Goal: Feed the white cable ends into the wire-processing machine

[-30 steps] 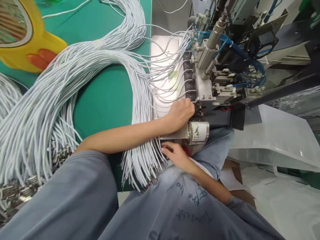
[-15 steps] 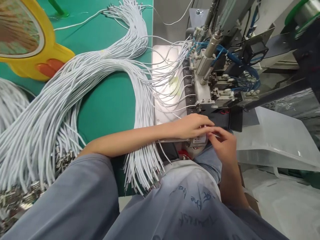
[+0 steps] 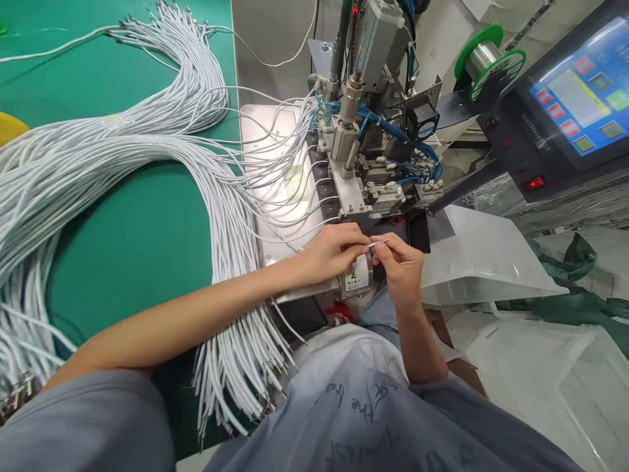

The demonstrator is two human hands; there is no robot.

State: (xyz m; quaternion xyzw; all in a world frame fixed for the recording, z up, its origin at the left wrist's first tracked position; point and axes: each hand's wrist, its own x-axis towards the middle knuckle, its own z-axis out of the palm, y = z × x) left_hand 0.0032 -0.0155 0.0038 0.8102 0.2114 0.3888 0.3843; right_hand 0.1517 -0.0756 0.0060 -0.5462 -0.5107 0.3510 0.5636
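A thin white cable [image 3: 372, 245] shows its end between my two hands, beside the front end of a machine. My left hand [image 3: 337, 250] pinches it just behind the end, fingers closed. Close to the right, my right hand [image 3: 400, 265] is closed with thumb and fingertips on the cable's tip. The bare tip is too small to make out clearly. Several more white cables [image 3: 289, 219] run over the lit metal plate [image 3: 268, 226] into a row of black clamps [image 3: 325, 190]. Under my left forearm hangs a thick bundle of white cables [image 3: 228, 229].
Pneumatic cylinders [image 3: 344, 137] with blue tubes rise behind the clamps. A touch screen [image 3: 582, 92] and a solder wire spool [image 3: 486, 59] stand to the right. Translucent plastic bins [image 3: 486, 262] lie right of my right hand. The green tabletop [image 3: 132, 223] carries more cable bundles.
The view has turned to the right, bringing the touch screen into sight. My hands have drawn slightly apart, and the cable end now shows between them.
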